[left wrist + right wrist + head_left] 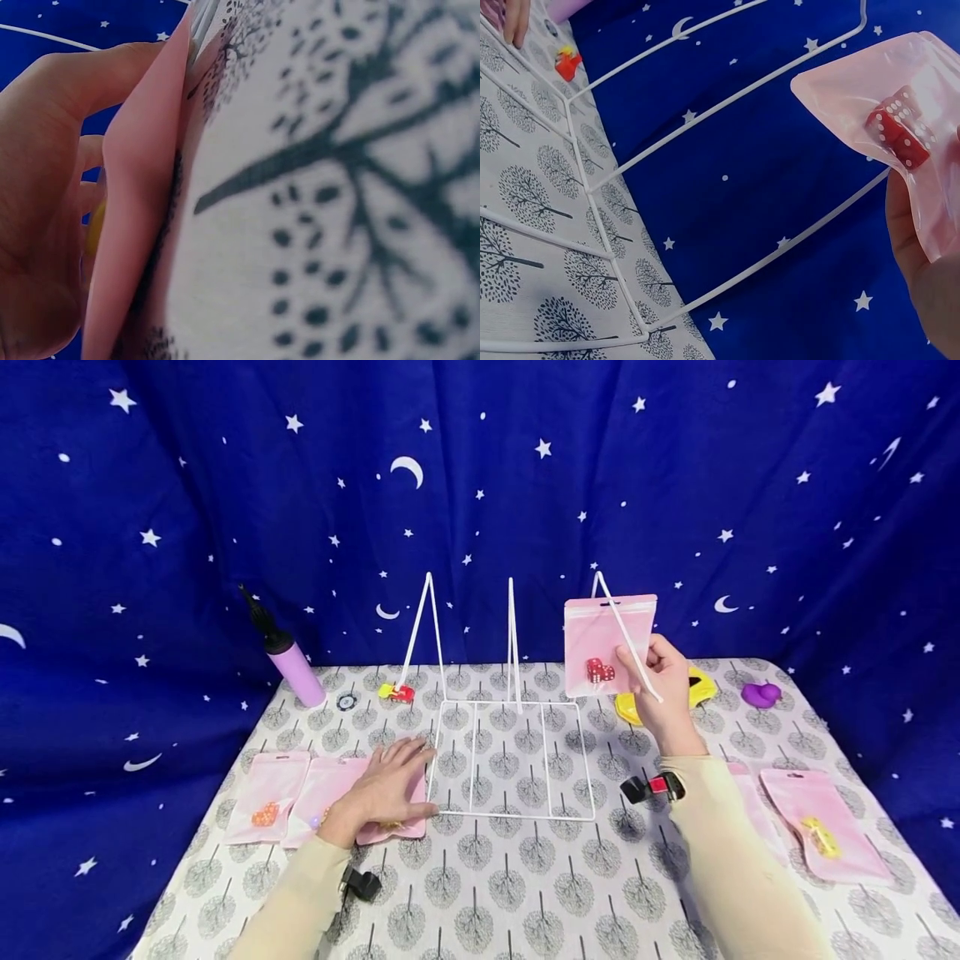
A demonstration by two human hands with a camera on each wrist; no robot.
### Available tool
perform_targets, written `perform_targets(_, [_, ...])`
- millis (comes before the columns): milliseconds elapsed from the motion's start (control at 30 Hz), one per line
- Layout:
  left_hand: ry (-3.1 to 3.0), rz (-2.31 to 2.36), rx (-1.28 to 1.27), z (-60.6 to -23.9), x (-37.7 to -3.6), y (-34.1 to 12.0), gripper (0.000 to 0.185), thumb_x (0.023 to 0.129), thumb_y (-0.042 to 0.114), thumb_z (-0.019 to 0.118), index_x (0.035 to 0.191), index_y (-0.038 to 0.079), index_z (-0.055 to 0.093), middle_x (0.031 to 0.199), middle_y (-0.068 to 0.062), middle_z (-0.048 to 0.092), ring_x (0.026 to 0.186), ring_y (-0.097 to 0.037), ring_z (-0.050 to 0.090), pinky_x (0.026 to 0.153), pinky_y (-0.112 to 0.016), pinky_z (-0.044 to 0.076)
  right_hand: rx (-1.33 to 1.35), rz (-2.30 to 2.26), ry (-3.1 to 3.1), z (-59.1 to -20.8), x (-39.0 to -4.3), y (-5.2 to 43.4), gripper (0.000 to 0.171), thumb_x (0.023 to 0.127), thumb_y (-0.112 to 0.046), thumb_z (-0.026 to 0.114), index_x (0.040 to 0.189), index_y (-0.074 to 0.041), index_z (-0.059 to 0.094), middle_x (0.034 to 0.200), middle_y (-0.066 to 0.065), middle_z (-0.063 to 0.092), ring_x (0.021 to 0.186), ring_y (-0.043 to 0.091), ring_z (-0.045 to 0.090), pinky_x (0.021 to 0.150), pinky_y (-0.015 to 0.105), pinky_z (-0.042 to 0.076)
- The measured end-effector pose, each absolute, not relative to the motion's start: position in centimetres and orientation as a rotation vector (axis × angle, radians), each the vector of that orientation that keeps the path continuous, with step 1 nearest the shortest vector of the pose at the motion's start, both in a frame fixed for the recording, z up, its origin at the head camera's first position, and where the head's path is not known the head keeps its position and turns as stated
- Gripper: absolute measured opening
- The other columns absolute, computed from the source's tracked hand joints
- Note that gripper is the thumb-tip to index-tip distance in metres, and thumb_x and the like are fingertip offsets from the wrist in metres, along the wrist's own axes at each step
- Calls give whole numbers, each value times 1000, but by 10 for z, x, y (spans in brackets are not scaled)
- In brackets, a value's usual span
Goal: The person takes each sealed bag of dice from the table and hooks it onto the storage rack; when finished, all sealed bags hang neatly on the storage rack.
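Observation:
My right hand [663,689] pinches the side of a pink zip bag [581,639] with red dice [600,671] inside. The bag is raised at the right-hand prong of a white wire rack [495,817]; the prong's front arm crosses before the bag, its top near the bag's slot. In the right wrist view, the dice [900,131] show through the film. My left hand [390,781] lies with fingers spread over another pink bag [412,828], fingertips and thumb right at the rack's left side. The left wrist view shows that bag [142,157] bulging upward beside the hand.
Pink bags lie left, one with orange dice [265,815], and right, one with a yellow item [821,837]. Behind stand a purple hand pump [300,672], a small red-yellow toy car [397,693], a round chip [347,702], a yellow toy [702,687] and a purple duck [761,695].

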State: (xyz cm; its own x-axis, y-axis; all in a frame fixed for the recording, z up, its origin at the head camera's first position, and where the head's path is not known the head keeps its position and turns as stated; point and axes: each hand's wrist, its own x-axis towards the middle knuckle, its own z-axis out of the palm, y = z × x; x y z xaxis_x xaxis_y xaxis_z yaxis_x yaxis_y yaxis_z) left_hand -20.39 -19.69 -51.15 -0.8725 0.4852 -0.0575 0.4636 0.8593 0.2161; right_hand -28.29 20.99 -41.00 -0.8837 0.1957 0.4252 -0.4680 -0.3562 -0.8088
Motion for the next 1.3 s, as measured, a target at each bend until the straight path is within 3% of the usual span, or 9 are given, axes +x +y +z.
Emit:
perform_targets(467, [2905, 296, 757, -510, -204, -199, 99, 75, 72, 64, 153, 21, 31, 162, -9, 21, 147, -37, 20, 114, -69, 15, 345, 2231, -1498, -417, -302, 213, 13, 86, 11, 64, 79, 0, 61, 48, 0, 47, 37, 6, 37, 36, 16, 27])
perform_targets(800, [2898, 315, 743, -512, -205, -197, 100, 74, 73, 64, 154, 22, 30, 162, -8, 20, 148, -37, 18, 114, -69, 14, 237, 2153, -1645, -432, -301, 219, 19, 87, 6, 65, 75, -8, 61, 56, -4, 53, 50, 6, 40, 44, 14, 30])
perform_targets(933, [2899, 315, 745, -511, -205, -197, 101, 74, 74, 63, 154, 22, 29, 162, -8, 20, 148, -37, 18, 114, -69, 13, 165, 2132, -1718, -440, -298, 220, 18, 88, 2, 67, 75, -9, 61, 57, -5, 51, 52, 6, 42, 45, 15, 35])
perform_targets(1133, [2900, 311, 738, -510, -205, -198, 101, 74, 75, 62, 154, 22, 29, 162, -8, 20, 148, -36, 18, 114, -69, 14, 214, 2213, -1653, -448, -294, 219, 16, 90, 7, 62, 77, -3, 60, 66, 1, 59, 58, 11, 59, 58, 23, 58])
perform_targets(1300, [2901, 311, 739, -509, -204, -198, 101, 74, 74, 63, 154, 23, 29, 163, -8, 19, 148, -37, 18, 114, -69, 13, 253, 2247, -1669, -456, -289, 224, 9, 91, 5, 61, 83, 4, 58, 74, 4, 65, 66, 15, 68, 63, 28, 61])
